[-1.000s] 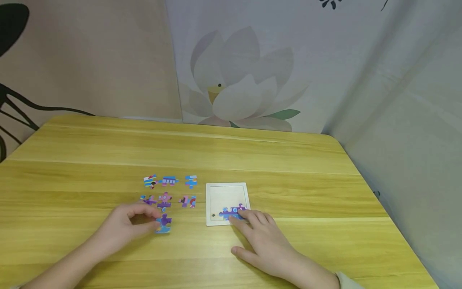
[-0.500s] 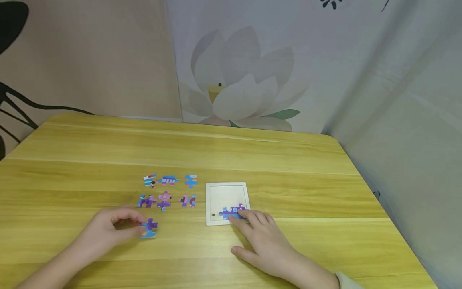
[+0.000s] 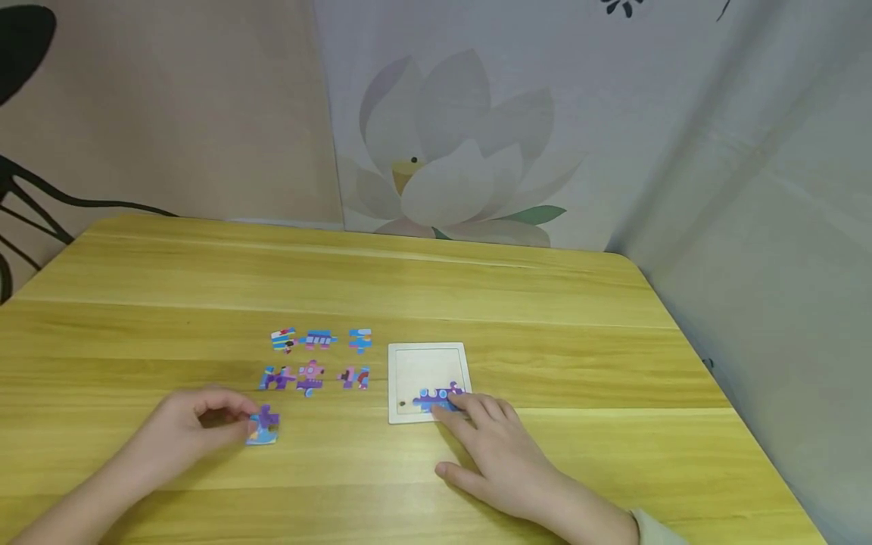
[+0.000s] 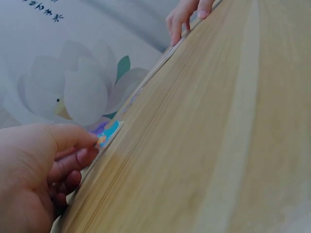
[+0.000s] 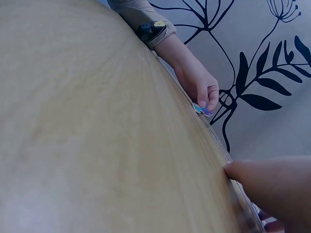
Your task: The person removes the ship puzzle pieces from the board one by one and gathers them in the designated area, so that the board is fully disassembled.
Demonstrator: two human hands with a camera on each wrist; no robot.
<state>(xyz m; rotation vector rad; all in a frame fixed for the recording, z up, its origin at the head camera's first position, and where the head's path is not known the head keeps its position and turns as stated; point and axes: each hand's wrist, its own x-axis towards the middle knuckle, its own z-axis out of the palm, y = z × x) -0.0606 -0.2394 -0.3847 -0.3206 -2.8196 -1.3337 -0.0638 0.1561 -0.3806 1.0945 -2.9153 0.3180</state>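
Note:
Between thumb and fingers, my left hand (image 3: pixel 194 424) pinches a blue and purple jigsaw piece (image 3: pixel 264 427) by its left side, low at the table in front of the loose pieces. The same jigsaw piece (image 4: pixel 109 133) shows its orange patch in the left wrist view. My right hand (image 3: pixel 500 462) lies with fingers extended over the lower right of a white square puzzle tray (image 3: pixel 425 363). Its fingertips rest on joined purple and blue pieces (image 3: pixel 429 400) along the tray's bottom edge, partly covering them. The right thumb is spread out on the table.
Several loose jigsaw pieces lie in two rows left of the tray, among them a blue train-like piece (image 3: pixel 318 340) and a pink and purple piece (image 3: pixel 310 377). A wooden table (image 3: pixel 579 341) spreads around them, with a flower-printed curtain (image 3: pixel 463 151) behind.
My left hand has moved left and slightly toward me with the jigsaw piece, uncovering the lower-left loose pieces. The right hand has stayed on the tray.

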